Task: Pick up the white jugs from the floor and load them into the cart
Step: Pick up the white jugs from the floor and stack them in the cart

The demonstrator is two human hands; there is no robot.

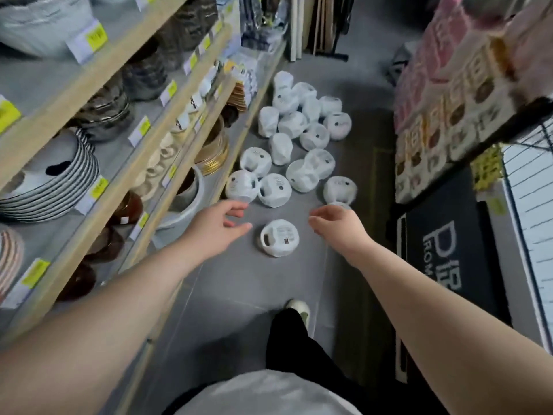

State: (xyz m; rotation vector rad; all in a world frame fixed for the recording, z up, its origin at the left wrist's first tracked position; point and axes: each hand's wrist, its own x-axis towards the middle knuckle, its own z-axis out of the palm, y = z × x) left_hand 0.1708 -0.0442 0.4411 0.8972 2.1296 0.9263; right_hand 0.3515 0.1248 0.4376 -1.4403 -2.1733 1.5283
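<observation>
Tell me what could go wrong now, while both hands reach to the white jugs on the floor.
The nearest jug lies alone between the left hand and right hand, ahead of the shoe; a step forward might kick it.
The left arm passes close to the shelf of bowls; it could knock one.
The jugs look film-wrapped, so they may slip from the fingers.

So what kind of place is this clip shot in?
Most likely a homeware shop aisle: wooden shelves carry yellow price tags beneath stacked plates and bowls, and wrapped white jugs lie on the grey floor.
</observation>
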